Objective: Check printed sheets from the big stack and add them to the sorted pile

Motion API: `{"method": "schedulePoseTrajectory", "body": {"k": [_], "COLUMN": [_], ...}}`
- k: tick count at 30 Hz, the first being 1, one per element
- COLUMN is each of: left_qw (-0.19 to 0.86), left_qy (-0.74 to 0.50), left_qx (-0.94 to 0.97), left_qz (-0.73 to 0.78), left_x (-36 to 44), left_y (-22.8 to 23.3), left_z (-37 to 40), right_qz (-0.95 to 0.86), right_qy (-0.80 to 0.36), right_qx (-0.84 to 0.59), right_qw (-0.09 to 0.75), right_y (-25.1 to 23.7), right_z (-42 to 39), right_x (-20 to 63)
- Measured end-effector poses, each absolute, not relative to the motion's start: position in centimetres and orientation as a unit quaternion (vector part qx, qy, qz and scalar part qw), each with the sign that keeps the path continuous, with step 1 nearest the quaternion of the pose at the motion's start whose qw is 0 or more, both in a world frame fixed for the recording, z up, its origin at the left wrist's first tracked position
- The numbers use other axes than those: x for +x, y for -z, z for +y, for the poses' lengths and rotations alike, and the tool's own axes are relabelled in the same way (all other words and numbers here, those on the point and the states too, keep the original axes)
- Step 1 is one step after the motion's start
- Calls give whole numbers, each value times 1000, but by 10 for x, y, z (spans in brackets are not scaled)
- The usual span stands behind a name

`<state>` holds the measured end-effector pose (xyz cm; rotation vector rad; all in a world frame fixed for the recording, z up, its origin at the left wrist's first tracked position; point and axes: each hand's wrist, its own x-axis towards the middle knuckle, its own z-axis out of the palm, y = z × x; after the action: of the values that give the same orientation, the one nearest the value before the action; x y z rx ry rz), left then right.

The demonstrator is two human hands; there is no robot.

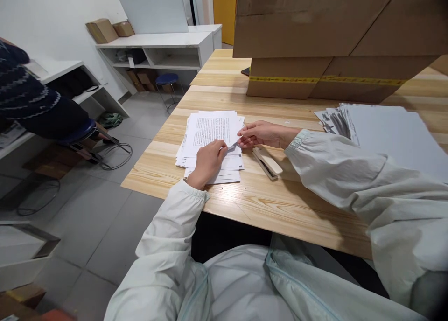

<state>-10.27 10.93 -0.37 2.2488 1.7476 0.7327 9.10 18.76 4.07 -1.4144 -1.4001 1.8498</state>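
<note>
A stack of printed paper sheets (213, 127) lies slightly fanned on the wooden table, its lower sheets sticking out toward me. My right hand (259, 134) pinches the right edge of the top printed sheet between thumb and fingers. At the near edge of the same sheet is my left hand (210, 158), its fingers curled on the paper and thumb close to the lifted corner. Some of its fingertips are hidden. A beige stapler (268, 162) rests on the table just right of the stack, below my right hand, touched by neither hand.
A large pile of white sheets (395, 129) lies to the right, partly under my right sleeve. Cardboard boxes (290, 78) are stacked at the table's back. A person (31, 92) sits on a stool at the left. A blue stool (167, 79) stands beyond the table.
</note>
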Motion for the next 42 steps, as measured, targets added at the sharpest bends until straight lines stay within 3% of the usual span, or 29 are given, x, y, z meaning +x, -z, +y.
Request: {"method": "schedulePoseTrajectory", "body": {"k": [8,14,19,27,42], "left_qw": [151,310,422,368,364], "left_qy": [-302,-464,-517,-481,-502], "left_qx": [714,591,499,517,525], "left_qz": [614,582,553,605,582], "left_x": [-104,-111,-116,-116,-118], "left_y": [4,9,7,-3,6], "left_z": [111,131,141,134,138], "right_qz": [-464,-473,-583,-650,-712], "right_qy": [-678,-659,-655,-609,-570], "right_qx": [-509,-496,-402,-380,-343], "right_qw": [256,310,264,249,222], "right_y": [-38,-40,-37,-33,-31], "right_z": [187,190,186,182,186], "right_x": [77,61,53,51,60]}}
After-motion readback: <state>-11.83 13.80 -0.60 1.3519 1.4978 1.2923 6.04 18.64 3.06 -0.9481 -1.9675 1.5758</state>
